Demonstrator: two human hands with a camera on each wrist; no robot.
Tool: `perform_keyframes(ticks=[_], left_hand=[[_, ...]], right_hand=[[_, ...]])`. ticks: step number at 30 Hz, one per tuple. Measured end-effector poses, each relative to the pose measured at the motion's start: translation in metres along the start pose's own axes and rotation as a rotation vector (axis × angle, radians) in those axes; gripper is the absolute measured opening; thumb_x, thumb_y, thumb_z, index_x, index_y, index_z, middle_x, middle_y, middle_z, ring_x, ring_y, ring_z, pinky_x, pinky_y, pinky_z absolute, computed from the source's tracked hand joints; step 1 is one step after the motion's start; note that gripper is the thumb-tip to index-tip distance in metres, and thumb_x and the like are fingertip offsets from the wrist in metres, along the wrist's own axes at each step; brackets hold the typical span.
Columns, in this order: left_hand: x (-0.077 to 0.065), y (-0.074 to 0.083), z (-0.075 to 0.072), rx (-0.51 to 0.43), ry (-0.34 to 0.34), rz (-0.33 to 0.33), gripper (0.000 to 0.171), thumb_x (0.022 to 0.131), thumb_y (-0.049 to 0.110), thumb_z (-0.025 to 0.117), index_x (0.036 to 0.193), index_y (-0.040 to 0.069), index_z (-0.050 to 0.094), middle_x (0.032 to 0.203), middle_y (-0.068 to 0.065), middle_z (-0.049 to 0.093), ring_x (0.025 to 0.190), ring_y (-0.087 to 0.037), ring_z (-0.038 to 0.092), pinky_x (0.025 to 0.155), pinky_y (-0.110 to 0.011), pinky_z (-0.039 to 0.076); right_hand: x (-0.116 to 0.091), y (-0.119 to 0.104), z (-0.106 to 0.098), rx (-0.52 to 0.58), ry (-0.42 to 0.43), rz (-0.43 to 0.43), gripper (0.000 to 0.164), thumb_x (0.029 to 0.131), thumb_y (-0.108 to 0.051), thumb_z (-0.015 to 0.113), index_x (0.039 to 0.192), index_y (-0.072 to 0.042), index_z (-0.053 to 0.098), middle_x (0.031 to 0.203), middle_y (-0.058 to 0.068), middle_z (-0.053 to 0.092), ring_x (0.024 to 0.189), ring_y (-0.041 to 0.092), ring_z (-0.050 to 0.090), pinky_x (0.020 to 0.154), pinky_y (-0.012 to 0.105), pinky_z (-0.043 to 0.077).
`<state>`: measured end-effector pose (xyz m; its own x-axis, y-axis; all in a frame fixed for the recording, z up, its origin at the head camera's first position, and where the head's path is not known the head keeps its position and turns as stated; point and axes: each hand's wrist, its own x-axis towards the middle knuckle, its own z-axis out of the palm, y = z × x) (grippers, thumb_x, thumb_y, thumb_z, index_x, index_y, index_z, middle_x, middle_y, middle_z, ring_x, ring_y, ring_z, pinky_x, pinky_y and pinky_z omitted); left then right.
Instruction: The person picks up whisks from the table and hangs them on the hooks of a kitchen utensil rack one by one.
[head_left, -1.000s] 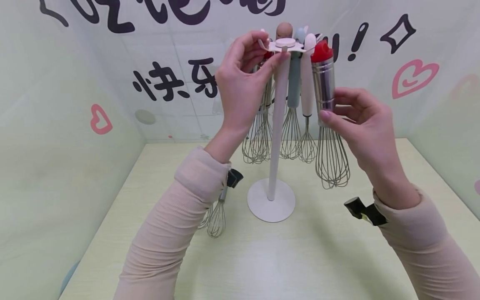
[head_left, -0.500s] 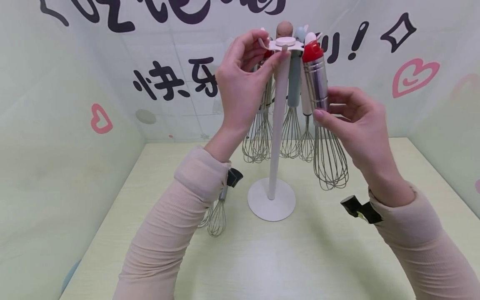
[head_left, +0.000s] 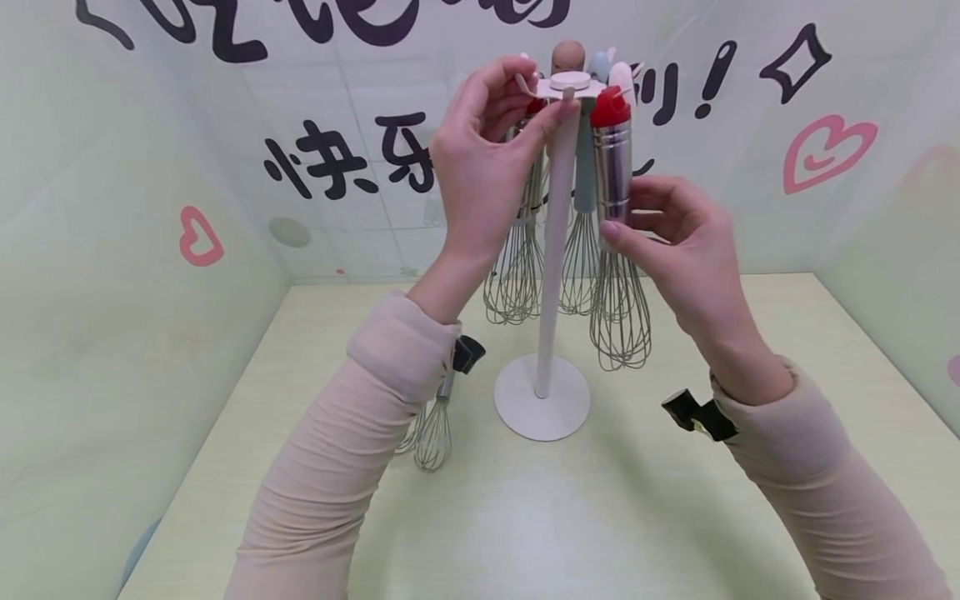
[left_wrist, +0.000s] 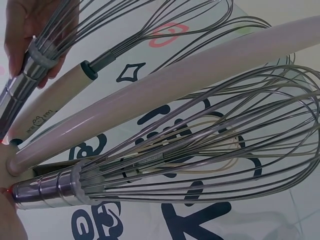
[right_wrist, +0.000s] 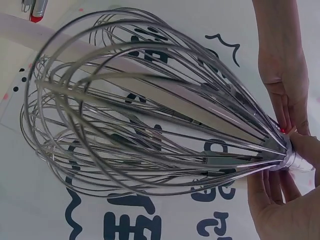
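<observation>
A white whisk stand (head_left: 553,275) with a round base and a hooked top plate stands upright on the table. My left hand (head_left: 483,162) pinches the edge of that top plate between thumb and fingers. In my right hand (head_left: 686,250), thumb and fingertips grip the lower handle of a steel whisk (head_left: 612,162) with a red cap. This whisk hangs upright, wires down, its cap right at the plate's right side and overlapping a hook in the head view. Another steel whisk (left_wrist: 55,189) hangs beside my left fingers. Its red end is partly hidden by the hand.
Farther round the stand hang a grey-green-handled whisk (head_left: 585,167), a brown-ended one (head_left: 568,57) and a white-ended one (head_left: 621,77). Whisks (head_left: 432,437) lie on the table (head_left: 637,517), partly behind my left sleeve. A printed backdrop (head_left: 337,242) rises behind.
My right hand has moved left with the red-capped whisk, bringing its cap to the plate's edge, in front of the white-ended whisk. My left hand stays on the plate.
</observation>
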<state>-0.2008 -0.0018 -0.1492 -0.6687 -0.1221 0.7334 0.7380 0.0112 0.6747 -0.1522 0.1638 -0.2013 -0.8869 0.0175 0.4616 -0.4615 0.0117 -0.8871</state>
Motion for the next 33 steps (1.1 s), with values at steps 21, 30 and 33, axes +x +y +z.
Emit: perform_keyframes(ticks=[21, 30, 33], left_hand=[[-0.006, -0.004, 0.001, 0.033, -0.002, 0.064, 0.045, 0.082, 0.000, 0.071, 0.123, -0.009, 0.056, 0.110, -0.021, 0.059, 0.104, -0.021, 0.064, 0.097, -0.015, 0.053], [-0.009, -0.002, -0.002, 0.054, 0.001, 0.083, 0.041, 0.087, -0.003, 0.065, 0.127, -0.007, 0.056, 0.112, -0.021, 0.057, 0.107, -0.021, 0.063, 0.099, -0.016, 0.051], [-0.010, -0.002, -0.005, 0.068, -0.003, 0.086, 0.042, 0.088, -0.003, 0.063, 0.129, -0.007, 0.054, 0.115, -0.021, 0.057, 0.109, -0.021, 0.062, 0.101, -0.016, 0.050]], right_hand=[[0.003, 0.004, 0.007, 0.021, -0.040, 0.027, 0.031, 0.085, 0.000, 0.068, 0.114, -0.010, 0.062, 0.105, -0.002, 0.065, 0.095, 0.010, 0.065, 0.082, 0.014, 0.058], [0.003, 0.001, 0.004, -0.019, -0.031, 0.020, 0.026, 0.088, -0.004, 0.066, 0.112, -0.010, 0.064, 0.108, -0.004, 0.065, 0.097, 0.011, 0.064, 0.084, 0.012, 0.056], [0.003, -0.001, 0.002, -0.020, -0.003, 0.011, 0.023, 0.088, -0.005, 0.067, 0.110, -0.011, 0.065, 0.103, -0.005, 0.066, 0.094, 0.011, 0.064, 0.083, 0.012, 0.055]])
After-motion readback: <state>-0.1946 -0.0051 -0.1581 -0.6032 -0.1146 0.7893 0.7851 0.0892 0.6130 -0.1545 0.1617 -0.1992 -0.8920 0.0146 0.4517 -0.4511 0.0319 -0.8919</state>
